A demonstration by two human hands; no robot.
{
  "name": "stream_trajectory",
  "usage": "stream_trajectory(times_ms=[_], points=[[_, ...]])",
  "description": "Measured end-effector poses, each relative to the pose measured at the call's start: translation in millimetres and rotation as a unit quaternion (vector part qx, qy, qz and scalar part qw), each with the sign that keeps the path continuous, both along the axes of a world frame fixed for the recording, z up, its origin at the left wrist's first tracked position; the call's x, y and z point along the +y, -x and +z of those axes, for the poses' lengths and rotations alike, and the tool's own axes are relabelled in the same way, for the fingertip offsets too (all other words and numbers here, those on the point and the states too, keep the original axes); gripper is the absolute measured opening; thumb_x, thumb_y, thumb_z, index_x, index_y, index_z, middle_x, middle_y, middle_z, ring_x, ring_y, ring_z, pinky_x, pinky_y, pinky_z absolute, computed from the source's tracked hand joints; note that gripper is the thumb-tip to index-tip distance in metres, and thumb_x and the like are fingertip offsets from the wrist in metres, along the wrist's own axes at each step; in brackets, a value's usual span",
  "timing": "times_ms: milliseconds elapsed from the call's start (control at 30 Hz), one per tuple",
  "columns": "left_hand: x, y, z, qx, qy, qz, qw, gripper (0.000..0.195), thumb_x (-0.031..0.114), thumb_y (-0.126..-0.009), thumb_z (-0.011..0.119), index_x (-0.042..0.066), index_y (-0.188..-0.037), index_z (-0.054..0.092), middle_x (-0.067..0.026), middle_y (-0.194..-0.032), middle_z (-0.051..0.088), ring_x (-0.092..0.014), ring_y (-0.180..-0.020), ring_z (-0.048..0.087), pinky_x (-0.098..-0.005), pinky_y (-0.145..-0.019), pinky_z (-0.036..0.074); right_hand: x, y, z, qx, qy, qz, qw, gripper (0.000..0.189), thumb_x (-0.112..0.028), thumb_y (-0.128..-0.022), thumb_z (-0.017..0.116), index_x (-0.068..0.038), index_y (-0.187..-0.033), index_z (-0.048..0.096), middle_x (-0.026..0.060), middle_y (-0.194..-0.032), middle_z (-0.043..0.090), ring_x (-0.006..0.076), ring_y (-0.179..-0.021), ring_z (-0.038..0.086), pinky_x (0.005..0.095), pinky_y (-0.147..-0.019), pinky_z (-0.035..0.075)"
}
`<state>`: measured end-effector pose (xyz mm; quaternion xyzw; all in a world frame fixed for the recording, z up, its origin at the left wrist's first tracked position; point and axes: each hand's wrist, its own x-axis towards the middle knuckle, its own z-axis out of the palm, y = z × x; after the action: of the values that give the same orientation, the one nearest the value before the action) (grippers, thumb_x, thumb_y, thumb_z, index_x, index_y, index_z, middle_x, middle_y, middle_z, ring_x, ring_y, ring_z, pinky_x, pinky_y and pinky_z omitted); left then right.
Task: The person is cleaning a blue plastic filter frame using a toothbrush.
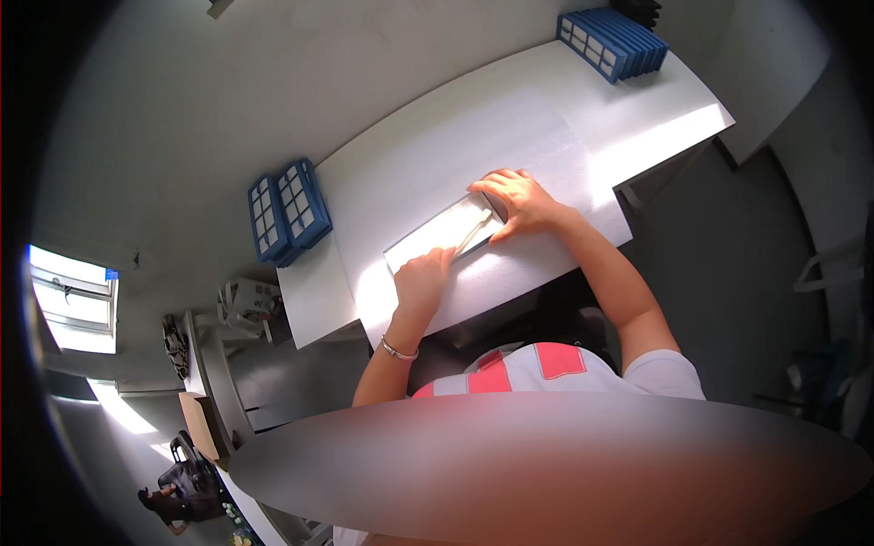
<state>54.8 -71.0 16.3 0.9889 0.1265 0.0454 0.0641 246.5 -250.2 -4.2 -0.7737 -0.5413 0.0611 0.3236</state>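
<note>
A rectangular pleated filter (430, 235) with a dark thin frame lies flat on a white sheet on the table before me, its surface washed out by sunlight. My right hand (522, 201) spans its right end, thumb on the near edge and fingers on the far edge. In my left hand (423, 276), which wears a bracelet at the wrist, is a slim pale tool that looks like a small brush (473, 231). The tool's head lies over the filter's right part, close to my right hand. Whether its tip touches the pleats cannot be told.
Two blue-framed filter cartridges (295, 208) stand at the table's left end. A row of several more (614, 46) stands at the far right corner. The white table (683, 85) backs onto a wall. A cardboard box (201, 424) and a seated person (167, 504) are at the lower left.
</note>
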Motion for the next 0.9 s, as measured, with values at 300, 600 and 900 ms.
stream_trajectory(times_ms=[300, 600, 900], points=[[-11.1, 5.7, 12.0, -0.005, -0.023, -0.013, 1.0, 0.037, 0.037, -0.102, 0.05, 0.01, -0.078, 0.063, -0.0119, -0.063, 0.065, -0.031, -0.058, 0.067, -0.0419, -0.054, 0.053, -0.5, 5.3, 4.2, -0.022, -0.025, -0.011, 0.999, 0.084, -0.034, -0.056, 0.085, -0.015, -0.132, 0.055, 0.0061, -0.128, 0.059, 0.0246, -0.128, 0.049, 0.0455, -0.105, 0.037], [3.0, 1.0, 21.6, -0.003, 0.033, -0.003, 0.999, 0.042, 0.041, -0.103, 0.047, 0.01, -0.08, 0.063, -0.014, -0.063, 0.063, -0.036, -0.058, 0.063, -0.046, -0.054, 0.048, -0.2, 1.1, -4.0, -0.034, -0.014, -0.007, 0.999, 0.086, -0.036, -0.056, 0.086, -0.016, -0.134, 0.054, 0.006, -0.131, 0.058, 0.025, -0.13, 0.048, 0.0465, -0.106, 0.036], [2.9, -6.1, 5.5, -0.008, 0.014, 0.018, 1.0, 0.045, 0.042, -0.101, 0.05, 0.006, -0.081, 0.068, -0.0156, -0.065, 0.066, -0.035, -0.061, 0.066, -0.0455, -0.057, 0.051, 1.7, 1.9, -2.1, -0.02, -0.006, -0.009, 1.0, 0.09, -0.041, -0.056, 0.088, -0.014, -0.135, 0.053, 0.0076, -0.134, 0.056, 0.0252, -0.131, 0.046, 0.0451, -0.108, 0.034]])
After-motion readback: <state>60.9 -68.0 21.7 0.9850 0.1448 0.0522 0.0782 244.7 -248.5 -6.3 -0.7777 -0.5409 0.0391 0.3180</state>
